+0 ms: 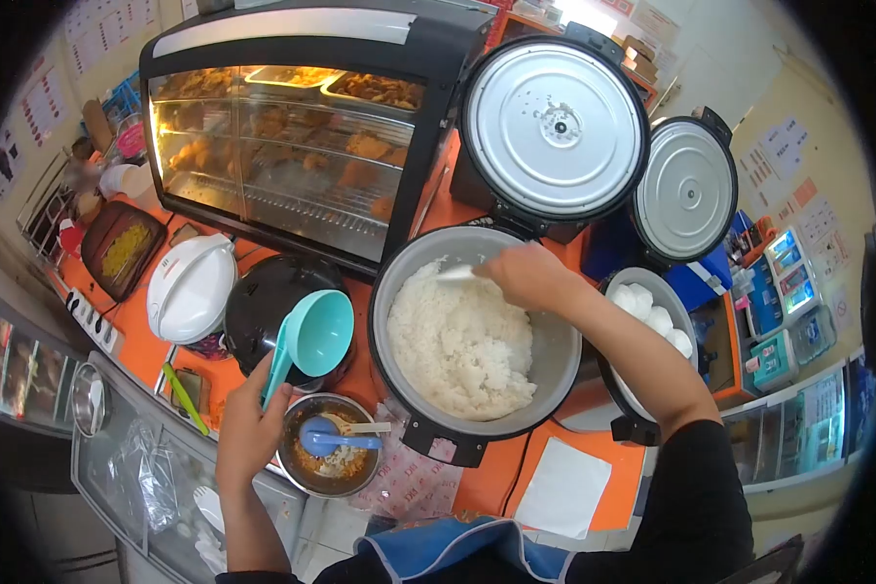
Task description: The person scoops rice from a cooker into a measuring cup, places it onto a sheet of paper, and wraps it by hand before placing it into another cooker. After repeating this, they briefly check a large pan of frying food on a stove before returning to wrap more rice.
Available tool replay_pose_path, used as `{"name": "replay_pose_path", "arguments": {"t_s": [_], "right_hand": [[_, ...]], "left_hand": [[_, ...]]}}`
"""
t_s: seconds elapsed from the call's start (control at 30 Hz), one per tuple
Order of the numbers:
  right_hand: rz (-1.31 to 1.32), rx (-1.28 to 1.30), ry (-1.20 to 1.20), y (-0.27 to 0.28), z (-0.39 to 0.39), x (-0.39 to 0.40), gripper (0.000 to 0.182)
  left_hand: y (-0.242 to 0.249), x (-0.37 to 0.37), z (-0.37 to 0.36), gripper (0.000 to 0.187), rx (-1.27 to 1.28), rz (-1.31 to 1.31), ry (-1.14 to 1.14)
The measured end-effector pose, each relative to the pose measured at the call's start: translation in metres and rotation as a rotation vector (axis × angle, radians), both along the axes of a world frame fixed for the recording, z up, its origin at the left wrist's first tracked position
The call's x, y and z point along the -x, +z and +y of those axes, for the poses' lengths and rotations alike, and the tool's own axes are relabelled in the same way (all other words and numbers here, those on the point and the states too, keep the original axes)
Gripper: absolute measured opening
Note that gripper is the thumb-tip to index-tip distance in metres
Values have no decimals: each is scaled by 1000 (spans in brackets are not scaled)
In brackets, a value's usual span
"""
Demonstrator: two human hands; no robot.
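Fingers of the left hand [248, 428] are curling tightly around the handle of a teal bowl [321, 331], lifting it toward one o'clock. At three o'clock from it, the right hand [530, 275], arm extending forward, is gripping a white rice paddle [457, 273] over rice [462, 341] inside the open rice cooker [555, 360].

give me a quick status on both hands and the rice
Left hand grips teal bowl by its handle. Right hand holds white paddle in the rice. Cooker lid up, nothing blocking.
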State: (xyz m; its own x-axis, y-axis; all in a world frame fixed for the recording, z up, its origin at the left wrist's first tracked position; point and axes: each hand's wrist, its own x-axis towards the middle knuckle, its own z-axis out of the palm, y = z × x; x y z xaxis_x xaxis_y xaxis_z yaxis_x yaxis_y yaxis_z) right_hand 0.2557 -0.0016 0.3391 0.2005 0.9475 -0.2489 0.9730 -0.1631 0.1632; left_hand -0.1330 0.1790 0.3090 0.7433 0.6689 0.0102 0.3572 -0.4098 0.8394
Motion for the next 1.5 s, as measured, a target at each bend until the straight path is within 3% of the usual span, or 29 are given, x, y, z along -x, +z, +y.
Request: {"name": "replay_pose_path", "arguments": {"t_s": [0.03,0.17,0.27,0.57,0.7,0.8,0.9,1.07,1.27,1.5], "right_hand": [[-16,-118,44,-5,10,-1,22],[-59,-35,109,-86,58,3,22],[-5,-30,66,-85,58,12,21],[98,201,30,-106,-46,31,20],[206,80,-132,-50,-78,36,27],[181,28,-350,10,-109,36,36],[192,-21,-459,46,-144,47,41],[286,-241,-577,55,-198,73,39],[472,-535,-662,29,-262,86,37],[711,-787,-709,-11,-283,91,36]], "left_hand": [[5,-2,-2,46,20,45,9],[-6,-12,-8,45,-2,0,-1],[-8,-14,-11,45,-17,18,-43],[14,-26,-13,49,-142,65,-101],[32,-74,-7,49,-325,32,-219],[42,-135,-16,42,-437,146,-343],[-7,-216,-18,27,-696,265,-401],[-99,-302,-54,16,-856,263,-528],[-113,-263,-95,13,-796,404,-806],[-20,-197,-112,13,-786,583,-1011]]}}
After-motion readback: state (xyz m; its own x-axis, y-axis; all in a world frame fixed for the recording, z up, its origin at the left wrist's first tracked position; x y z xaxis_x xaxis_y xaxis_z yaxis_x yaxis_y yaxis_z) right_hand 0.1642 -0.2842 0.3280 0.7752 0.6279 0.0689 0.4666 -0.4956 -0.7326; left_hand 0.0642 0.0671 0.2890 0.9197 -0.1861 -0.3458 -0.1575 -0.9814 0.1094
